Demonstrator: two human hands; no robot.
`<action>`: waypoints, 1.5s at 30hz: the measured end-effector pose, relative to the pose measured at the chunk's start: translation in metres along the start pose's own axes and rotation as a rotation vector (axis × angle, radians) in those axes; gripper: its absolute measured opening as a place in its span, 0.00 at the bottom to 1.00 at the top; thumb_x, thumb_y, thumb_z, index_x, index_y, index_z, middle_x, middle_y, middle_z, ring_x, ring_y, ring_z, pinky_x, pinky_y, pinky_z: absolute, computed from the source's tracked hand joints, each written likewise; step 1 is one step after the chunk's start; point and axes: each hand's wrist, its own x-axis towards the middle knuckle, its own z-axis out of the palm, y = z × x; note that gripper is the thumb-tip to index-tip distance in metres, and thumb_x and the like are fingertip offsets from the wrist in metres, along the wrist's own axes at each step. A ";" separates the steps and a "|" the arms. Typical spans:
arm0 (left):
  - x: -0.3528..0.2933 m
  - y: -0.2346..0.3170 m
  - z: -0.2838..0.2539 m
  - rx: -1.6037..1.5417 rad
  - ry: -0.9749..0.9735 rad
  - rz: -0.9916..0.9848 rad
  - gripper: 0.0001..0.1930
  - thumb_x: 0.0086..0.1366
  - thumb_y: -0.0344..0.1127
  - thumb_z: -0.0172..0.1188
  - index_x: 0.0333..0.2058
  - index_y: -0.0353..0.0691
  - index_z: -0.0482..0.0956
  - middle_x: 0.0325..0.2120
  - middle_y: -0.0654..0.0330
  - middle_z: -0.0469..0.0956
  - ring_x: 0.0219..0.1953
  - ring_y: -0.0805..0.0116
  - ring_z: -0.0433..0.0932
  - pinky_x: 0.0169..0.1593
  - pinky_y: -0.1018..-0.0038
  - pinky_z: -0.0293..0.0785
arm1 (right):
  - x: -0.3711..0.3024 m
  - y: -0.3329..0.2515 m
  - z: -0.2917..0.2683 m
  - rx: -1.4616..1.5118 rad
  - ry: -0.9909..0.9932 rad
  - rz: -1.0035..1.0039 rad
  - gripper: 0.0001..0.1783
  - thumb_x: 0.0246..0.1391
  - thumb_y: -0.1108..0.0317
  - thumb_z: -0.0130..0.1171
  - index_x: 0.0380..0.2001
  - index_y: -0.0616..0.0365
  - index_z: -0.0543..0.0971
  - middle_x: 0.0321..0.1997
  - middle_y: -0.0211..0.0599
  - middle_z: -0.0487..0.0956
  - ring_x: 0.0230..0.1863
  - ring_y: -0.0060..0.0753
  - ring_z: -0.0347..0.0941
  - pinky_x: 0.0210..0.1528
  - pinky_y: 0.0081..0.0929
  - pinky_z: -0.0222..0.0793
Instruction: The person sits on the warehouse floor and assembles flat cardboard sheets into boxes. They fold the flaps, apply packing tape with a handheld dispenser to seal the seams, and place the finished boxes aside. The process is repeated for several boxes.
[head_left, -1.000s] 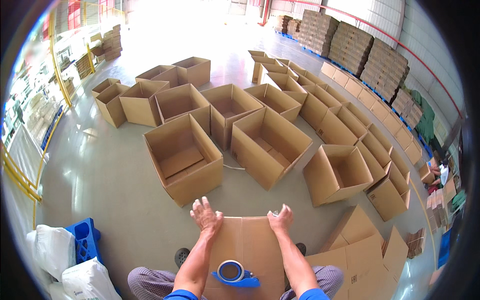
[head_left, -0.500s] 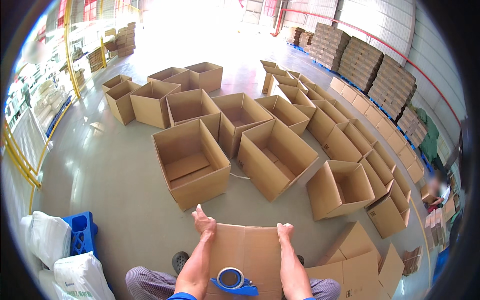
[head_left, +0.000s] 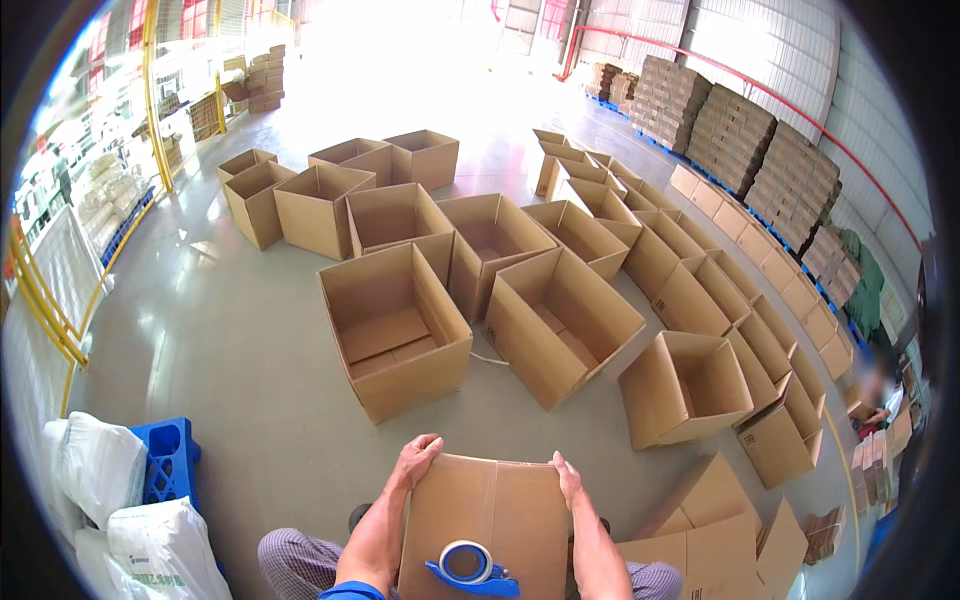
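A closed brown cardboard box [head_left: 450,510] with clear tape along its middle seam stands before me, between my knees. My left hand [head_left: 416,462] grips its far left corner, fingers curled round the edge. At the far right corner my right hand [head_left: 567,478] holds the edge in the same way. On the box's top lies a blue tape dispenser [head_left: 473,588] with a roll of tape [head_left: 464,562] in it; neither hand touches it. The underside of the box is hidden.
Several open cartons [head_left: 395,330] stand ahead, with more rows at right. Flattened cardboard [head_left: 690,550] lies beside my right knee. White sacks [head_left: 165,545] and a blue pallet [head_left: 168,460] are at left. A person [head_left: 876,400] sits far right near stacked cartons [head_left: 735,140].
The far edge of the box sits slightly lower in view, with both hands on it. My left hand's fingers have closed further round the corner. The view has shifted a little.
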 end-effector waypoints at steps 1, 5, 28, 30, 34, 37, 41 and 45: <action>-0.004 -0.001 -0.001 -0.034 -0.053 -0.077 0.28 0.66 0.53 0.56 0.55 0.35 0.73 0.45 0.59 0.77 0.48 0.73 0.72 0.53 0.75 0.68 | -0.007 0.004 0.001 0.038 0.001 0.026 0.37 0.59 0.37 0.49 0.56 0.60 0.71 0.56 0.40 0.75 0.54 0.34 0.71 0.53 0.32 0.68; -0.015 -0.022 -0.014 -0.034 -0.009 -0.180 0.41 0.65 0.62 0.51 0.64 0.35 0.58 0.61 0.50 0.63 0.60 0.62 0.65 0.62 0.68 0.61 | -0.040 0.019 0.005 0.193 -0.037 0.115 0.41 0.60 0.36 0.46 0.61 0.61 0.66 0.62 0.42 0.70 0.60 0.36 0.67 0.59 0.33 0.65; -0.266 0.045 -0.110 1.239 -0.007 0.650 0.25 0.48 0.48 0.69 0.41 0.37 0.81 0.63 0.43 0.61 0.65 0.50 0.59 0.63 0.48 0.56 | -0.165 -0.019 0.095 0.329 -0.286 0.007 0.42 0.63 0.37 0.40 0.65 0.64 0.59 0.69 0.45 0.61 0.69 0.41 0.55 0.67 0.37 0.55; -0.271 0.049 -0.119 1.183 0.206 0.401 0.24 0.47 0.52 0.70 0.35 0.37 0.84 0.60 0.43 0.64 0.62 0.51 0.64 0.59 0.49 0.59 | -0.182 -0.036 0.104 0.123 -0.333 -0.104 0.41 0.63 0.39 0.44 0.65 0.63 0.59 0.69 0.45 0.60 0.66 0.37 0.61 0.66 0.37 0.57; -0.246 0.026 -0.158 0.889 0.688 -0.218 0.24 0.50 0.55 0.68 0.32 0.36 0.84 0.43 0.46 0.78 0.44 0.53 0.78 0.46 0.56 0.72 | -0.157 -0.029 0.089 0.012 -0.178 -0.290 0.45 0.55 0.36 0.55 0.61 0.66 0.64 0.66 0.45 0.66 0.62 0.38 0.65 0.62 0.37 0.62; -0.236 0.014 -0.147 0.435 0.659 -0.273 0.26 0.52 0.59 0.65 0.32 0.37 0.84 0.33 0.49 0.82 0.36 0.53 0.82 0.40 0.60 0.76 | -0.141 0.056 0.047 -0.111 0.162 0.123 0.45 0.51 0.35 0.60 0.56 0.67 0.70 0.58 0.43 0.73 0.57 0.35 0.69 0.55 0.37 0.68; -0.233 -0.005 -0.136 0.737 0.589 -0.194 0.26 0.55 0.58 0.62 0.35 0.38 0.83 0.33 0.49 0.83 0.39 0.50 0.82 0.45 0.58 0.75 | -0.129 0.070 0.024 -0.116 -0.014 0.234 0.44 0.49 0.36 0.63 0.53 0.68 0.73 0.53 0.42 0.77 0.53 0.35 0.72 0.51 0.38 0.70; -0.224 0.006 -0.136 0.474 0.586 -0.288 0.26 0.56 0.58 0.61 0.35 0.37 0.83 0.33 0.49 0.83 0.39 0.50 0.82 0.45 0.59 0.75 | -0.156 0.045 -0.002 -0.029 -0.181 0.139 0.38 0.50 0.40 0.64 0.47 0.67 0.76 0.46 0.42 0.79 0.46 0.35 0.74 0.47 0.37 0.71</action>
